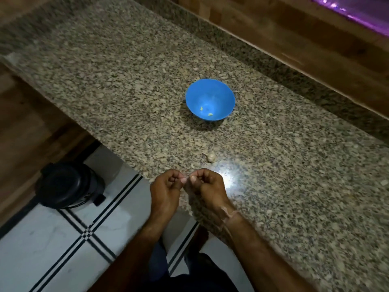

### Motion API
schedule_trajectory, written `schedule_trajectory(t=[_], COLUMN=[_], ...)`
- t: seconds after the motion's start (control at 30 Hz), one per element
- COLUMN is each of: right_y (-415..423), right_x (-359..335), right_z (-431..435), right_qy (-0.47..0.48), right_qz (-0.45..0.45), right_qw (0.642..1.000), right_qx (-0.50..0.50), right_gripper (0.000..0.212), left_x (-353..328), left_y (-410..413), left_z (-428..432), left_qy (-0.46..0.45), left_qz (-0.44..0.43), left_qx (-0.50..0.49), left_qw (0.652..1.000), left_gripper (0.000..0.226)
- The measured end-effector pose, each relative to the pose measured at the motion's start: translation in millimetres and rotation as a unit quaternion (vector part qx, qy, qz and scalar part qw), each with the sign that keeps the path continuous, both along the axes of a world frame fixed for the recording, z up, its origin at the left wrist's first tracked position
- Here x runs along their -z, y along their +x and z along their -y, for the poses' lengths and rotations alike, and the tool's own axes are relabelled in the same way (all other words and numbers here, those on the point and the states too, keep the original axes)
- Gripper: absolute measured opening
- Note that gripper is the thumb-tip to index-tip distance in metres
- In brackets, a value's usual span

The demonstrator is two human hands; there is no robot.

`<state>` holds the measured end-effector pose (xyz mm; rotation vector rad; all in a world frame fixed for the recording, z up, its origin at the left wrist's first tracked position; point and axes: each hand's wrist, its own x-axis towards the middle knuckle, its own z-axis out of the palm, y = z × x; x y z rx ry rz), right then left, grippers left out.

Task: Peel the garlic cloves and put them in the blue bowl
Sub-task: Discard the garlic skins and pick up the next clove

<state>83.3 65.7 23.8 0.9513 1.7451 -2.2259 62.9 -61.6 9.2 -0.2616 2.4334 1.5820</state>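
Two peeled cloves in blue bowl at twelve o'clock, left hand and right hand pinching third clove, garlic piece waiting.

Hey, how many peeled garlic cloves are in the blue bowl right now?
2. Both lie at the bottom of the blue bowl: the left clove, and the right clove close beside it. The bowl's near wall might hide another.

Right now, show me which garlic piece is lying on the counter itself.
The whitish piece on the granite counter, on the person's side of the blue bowl. The two yellowish pieces lie inside the bowl instead.
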Motion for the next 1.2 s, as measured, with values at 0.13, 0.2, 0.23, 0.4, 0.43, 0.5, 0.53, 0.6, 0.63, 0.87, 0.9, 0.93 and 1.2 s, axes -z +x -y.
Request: schedule_trajectory(t=[0.13, 0.2, 0.23, 0.4, 0.43, 0.5, 0.53, 0.6, 0.63, 0.87, 0.9, 0.93, 1.2], right_y=[-22, -33, -38, -63, -66, -71, -74, -79, -81, -112, -118, -123, -180], right_x=[-14, -13, -10, -2, -1, 5, 6, 6, 5, 7, 10, 12, 63], right_z=[59, 95, 114, 250, 273, 326, 351, 390, 409, 500, 511, 519, 581], right_qy=[-0.068, -0.044, -0.037, 0.006, 0.01, 0.013, 0.016, 0.016, 0.017, 0.03, 0.032, 0.037, 0.086], right_qz=[-0.005, -0.015, -0.015, -0.004, -0.01, -0.019, -0.023, -0.027, -0.027, -0.026, -0.026, -0.026, 0.04], right_qw=[0.997, 0.996, 0.995, 0.986, 0.985, 0.979, 0.977, 0.975, 0.974, 0.956, 0.954, 0.951, 0.935], right_qx=[-0.04, -0.076, -0.095, -0.165, -0.175, -0.2, -0.21, -0.221, -0.226, -0.289, -0.297, -0.304, -0.341], right_gripper=[0.019, 0.025, 0.029, 0.005, 0.005, 0.014, 0.017, 0.02, 0.021, 0.021, 0.021, 0.022, 0.016], left_x=[-12, -15, -17, -9, -7, 0, 4, 3, 1, 5, 8, 10, 53], left_y=[-7, -9, -10, -7, -7, -2, 0, 5, 7, -9, -11, -14, -62], left_z=[58, 95, 116, 260, 285, 342, 368, 408, 427, 511, 520, 528, 585], left_qy=[0.02, 0.029, 0.033, 0.038, 0.032, 0.027, 0.032, 0.031, 0.028, 0.017, 0.017, 0.016, 0.014], left_qz=[-0.007, -0.014, -0.02, -0.038, -0.039, -0.04, -0.039, -0.036, -0.036, -0.029, -0.027, -0.024, 0.054], left_qx=[-0.066, -0.095, -0.109, -0.204, -0.218, -0.254, -0.271, -0.292, -0.299, -0.32, -0.325, -0.331, -0.362], left_qw=[0.998, 0.995, 0.993, 0.978, 0.975, 0.966, 0.961, 0.955, 0.953, 0.947, 0.945, 0.943, 0.93], left_gripper=[0.013, 0.017, 0.02, 0.028, 0.028, 0.023, 0.019, 0.018, 0.02, 0.024, 0.02, 0.018, 0.011])
